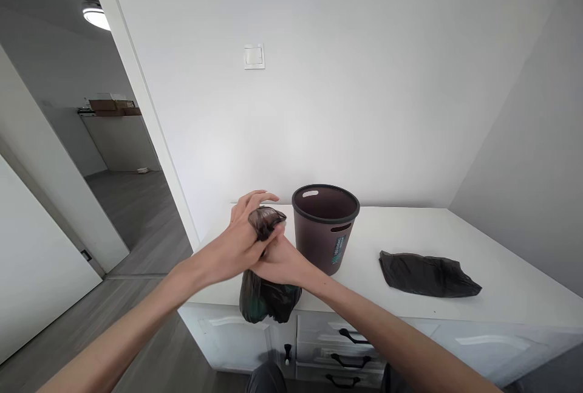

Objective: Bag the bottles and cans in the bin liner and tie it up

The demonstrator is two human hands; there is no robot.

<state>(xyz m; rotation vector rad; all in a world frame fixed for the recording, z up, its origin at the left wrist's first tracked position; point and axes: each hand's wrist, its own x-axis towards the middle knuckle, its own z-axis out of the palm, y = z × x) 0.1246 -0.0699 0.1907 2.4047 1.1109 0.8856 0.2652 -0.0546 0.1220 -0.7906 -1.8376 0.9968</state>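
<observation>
A filled black plastic bag (268,302) hangs below my two hands at the cabinet's front edge, its gathered top sticking up between them. My left hand (239,241) is at the neck of the bag, thumb and palm against it, some fingers raised and curved. My right hand (280,259) is closed around the bag's neck just under the gathered top. Right behind my hands stands an upright brown trash bin (316,244) with a dark rim, cut-out handles and a label. A folded black bag (428,274) lies flat on the right part of the white cabinet top.
The white cabinet (364,296) stands against a wall with a light switch (254,56). Black handles (350,361) are on its drawers. At the left, a doorway opens to a room with boxes (113,106) on a ledge.
</observation>
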